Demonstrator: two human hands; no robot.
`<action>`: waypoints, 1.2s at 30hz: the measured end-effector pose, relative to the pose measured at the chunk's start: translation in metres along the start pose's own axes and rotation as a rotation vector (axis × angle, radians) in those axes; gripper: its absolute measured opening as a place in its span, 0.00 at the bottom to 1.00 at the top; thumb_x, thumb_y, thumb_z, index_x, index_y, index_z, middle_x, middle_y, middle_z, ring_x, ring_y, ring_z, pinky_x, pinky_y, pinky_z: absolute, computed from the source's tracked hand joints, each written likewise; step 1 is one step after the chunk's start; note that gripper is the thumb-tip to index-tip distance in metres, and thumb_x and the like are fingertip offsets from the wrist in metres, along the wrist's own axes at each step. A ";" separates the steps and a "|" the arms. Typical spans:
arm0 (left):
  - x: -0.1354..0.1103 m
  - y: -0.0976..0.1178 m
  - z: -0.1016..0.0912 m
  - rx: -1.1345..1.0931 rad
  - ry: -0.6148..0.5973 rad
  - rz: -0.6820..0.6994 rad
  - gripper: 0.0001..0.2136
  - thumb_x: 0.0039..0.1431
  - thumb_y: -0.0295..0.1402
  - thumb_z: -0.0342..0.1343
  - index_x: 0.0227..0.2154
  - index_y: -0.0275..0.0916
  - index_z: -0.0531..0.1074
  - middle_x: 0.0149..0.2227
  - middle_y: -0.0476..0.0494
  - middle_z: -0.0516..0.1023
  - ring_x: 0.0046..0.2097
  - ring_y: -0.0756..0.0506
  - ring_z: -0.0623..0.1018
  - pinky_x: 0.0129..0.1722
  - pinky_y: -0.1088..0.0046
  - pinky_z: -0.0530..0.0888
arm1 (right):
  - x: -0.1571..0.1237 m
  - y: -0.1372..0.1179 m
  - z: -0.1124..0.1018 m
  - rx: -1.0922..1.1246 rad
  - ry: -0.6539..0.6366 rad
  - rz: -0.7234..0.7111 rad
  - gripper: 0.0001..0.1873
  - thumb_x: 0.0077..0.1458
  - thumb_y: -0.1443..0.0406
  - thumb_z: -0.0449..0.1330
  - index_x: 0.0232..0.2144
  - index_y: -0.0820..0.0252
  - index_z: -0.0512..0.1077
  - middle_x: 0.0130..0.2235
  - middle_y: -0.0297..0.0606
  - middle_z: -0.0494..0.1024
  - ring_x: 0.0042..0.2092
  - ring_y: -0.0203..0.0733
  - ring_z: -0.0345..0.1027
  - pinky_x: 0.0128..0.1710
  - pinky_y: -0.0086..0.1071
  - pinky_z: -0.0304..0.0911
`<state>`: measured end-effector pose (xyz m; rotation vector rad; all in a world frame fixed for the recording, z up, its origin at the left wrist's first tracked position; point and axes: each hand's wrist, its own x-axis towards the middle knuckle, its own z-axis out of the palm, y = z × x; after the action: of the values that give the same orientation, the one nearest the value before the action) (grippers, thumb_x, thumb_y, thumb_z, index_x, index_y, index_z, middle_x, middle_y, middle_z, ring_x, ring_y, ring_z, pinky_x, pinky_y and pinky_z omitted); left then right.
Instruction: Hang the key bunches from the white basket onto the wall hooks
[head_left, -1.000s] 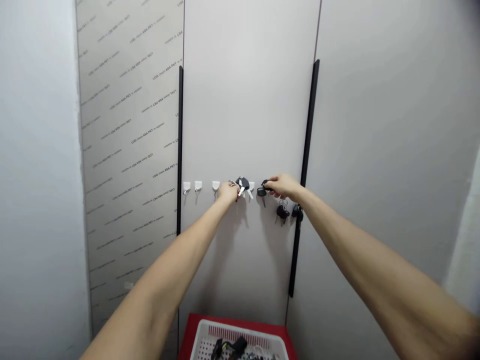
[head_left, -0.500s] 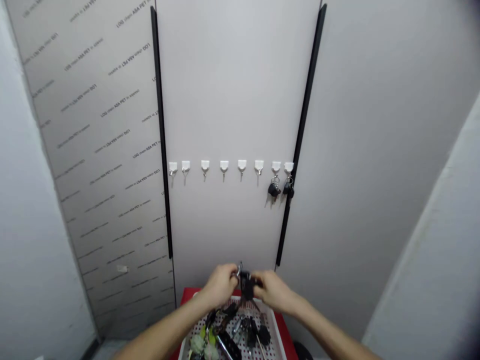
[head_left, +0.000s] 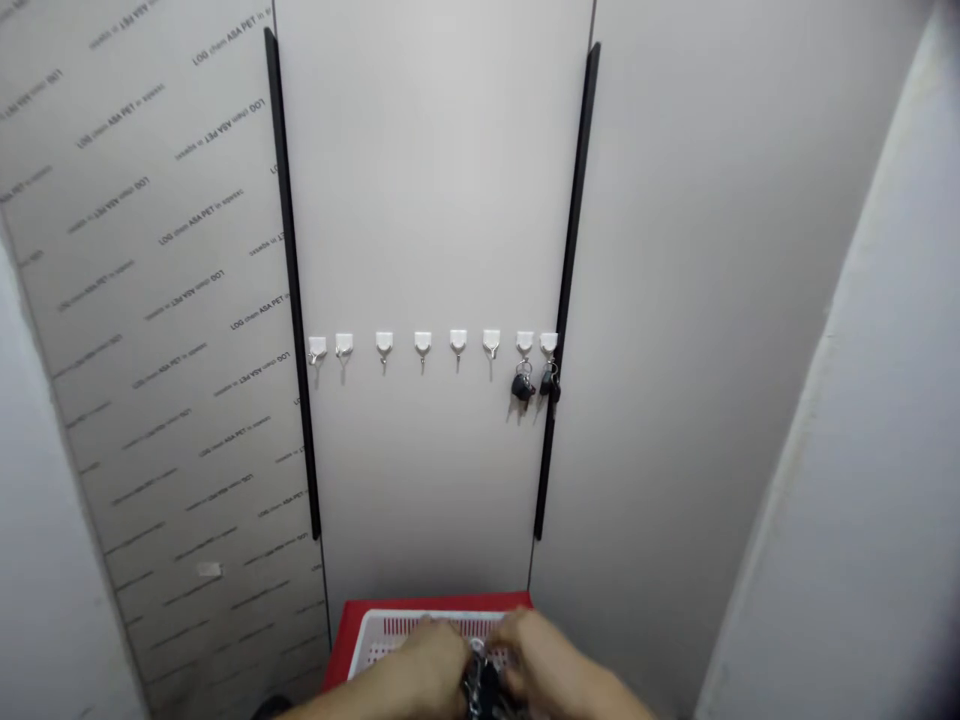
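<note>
A bunch of dark keys (head_left: 484,690) with a metal ring sits between my two hands, low in the view. My left hand (head_left: 437,660) is closed on its left side, fingers partly hidden. Closed around its right side is my right hand (head_left: 536,648), with the fingertips curled in. Both hands are over a white perforated basket (head_left: 367,640). My forearms and hands cover most of what lies in the basket.
The basket stands on a red surface (head_left: 339,645). A row of white hooks (head_left: 423,342) runs along the pale panel ahead. Key bunches (head_left: 523,385) hang from the two rightmost hooks. Long black handles (head_left: 291,280) flank the panel, and walls close in on both sides.
My view has tilted and shifted, so the hooks appear further left. Both hands, with the key bunch between them, now appear lower in the view, over the basket.
</note>
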<state>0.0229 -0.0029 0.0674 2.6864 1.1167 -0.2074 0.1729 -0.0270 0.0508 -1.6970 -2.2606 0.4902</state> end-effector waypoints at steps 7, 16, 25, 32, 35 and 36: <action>0.072 0.012 -0.126 -0.416 0.709 -0.031 0.16 0.43 0.32 0.45 0.38 0.34 0.62 0.39 0.39 0.68 0.39 0.48 0.68 0.37 0.76 0.63 | 0.043 0.012 -0.163 0.064 1.014 0.298 0.20 0.41 0.60 0.47 0.38 0.64 0.62 0.34 0.43 0.70 0.32 0.37 0.62 0.33 0.30 0.56; 0.121 0.042 -0.187 -0.592 0.847 -0.272 0.09 0.45 0.35 0.45 0.26 0.38 0.68 0.31 0.42 0.72 0.36 0.46 0.69 0.33 0.73 0.64 | 0.068 0.017 -0.191 -0.031 1.051 0.490 0.10 0.39 0.61 0.49 0.24 0.58 0.67 0.24 0.38 0.71 0.28 0.37 0.63 0.22 0.25 0.52; 0.114 0.045 -0.234 -0.733 0.916 -0.127 0.11 0.47 0.34 0.43 0.26 0.36 0.68 0.26 0.44 0.72 0.29 0.52 0.71 0.29 0.78 0.65 | 0.067 -0.004 -0.243 0.082 1.254 0.319 0.10 0.40 0.64 0.45 0.24 0.63 0.64 0.24 0.37 0.70 0.27 0.34 0.62 0.26 0.24 0.53; 0.087 0.043 -0.253 -0.539 0.672 -0.132 0.07 0.42 0.31 0.49 0.19 0.31 0.67 0.18 0.44 0.69 0.25 0.51 0.70 0.25 0.78 0.64 | 0.064 -0.013 -0.264 0.134 1.107 0.330 0.06 0.37 0.65 0.48 0.16 0.62 0.61 0.17 0.34 0.66 0.22 0.32 0.60 0.21 0.24 0.53; 0.073 0.038 -0.256 -0.521 0.587 -0.134 0.05 0.42 0.27 0.48 0.17 0.30 0.66 0.14 0.47 0.66 0.21 0.52 0.68 0.22 0.78 0.63 | 0.056 -0.010 -0.259 0.299 1.028 0.311 0.05 0.36 0.67 0.48 0.14 0.62 0.59 0.14 0.31 0.62 0.19 0.30 0.58 0.19 0.23 0.52; 0.069 0.038 -0.258 -0.541 0.571 -0.127 0.05 0.42 0.27 0.48 0.17 0.30 0.65 0.14 0.48 0.65 0.20 0.52 0.68 0.21 0.79 0.62 | 0.054 -0.010 -0.257 0.363 1.007 0.299 0.05 0.36 0.67 0.48 0.13 0.62 0.58 0.13 0.30 0.61 0.18 0.30 0.57 0.18 0.23 0.52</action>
<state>0.1095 0.0846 0.3074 2.2241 1.2547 0.7754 0.2549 0.0491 0.2889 -1.5665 -1.1424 0.0408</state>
